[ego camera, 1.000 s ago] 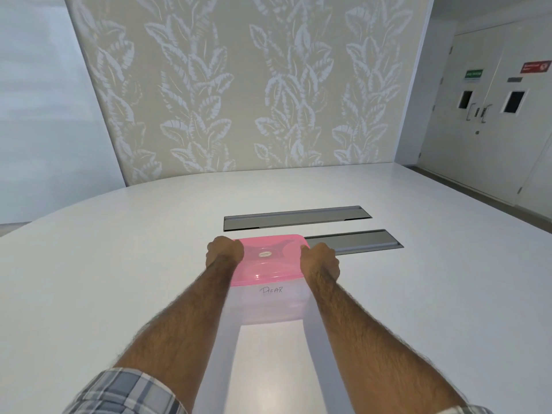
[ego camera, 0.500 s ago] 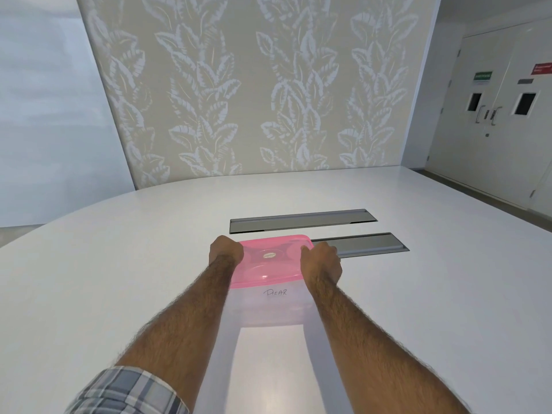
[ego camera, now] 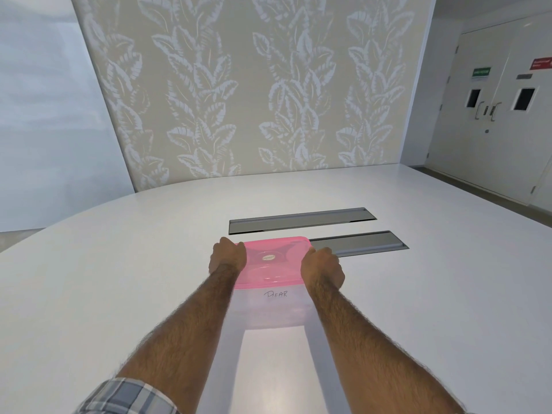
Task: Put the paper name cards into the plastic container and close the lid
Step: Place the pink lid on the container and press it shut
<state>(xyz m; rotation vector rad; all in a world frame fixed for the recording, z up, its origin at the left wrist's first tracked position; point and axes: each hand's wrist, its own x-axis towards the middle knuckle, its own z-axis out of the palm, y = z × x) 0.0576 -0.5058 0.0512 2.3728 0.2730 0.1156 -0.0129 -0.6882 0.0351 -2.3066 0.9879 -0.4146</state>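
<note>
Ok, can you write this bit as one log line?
left hand: grips pink lid left edge | right hand: grips right edge | lid: on container | container: on table

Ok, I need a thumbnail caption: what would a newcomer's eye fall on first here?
The pink lid on the clear container, mid-table, with the left hand and right hand gripping its two sides. Then the handwriting on the container's near wall, the two grey slots in the table just beyond, and the leaf-patterned wall behind.
</note>
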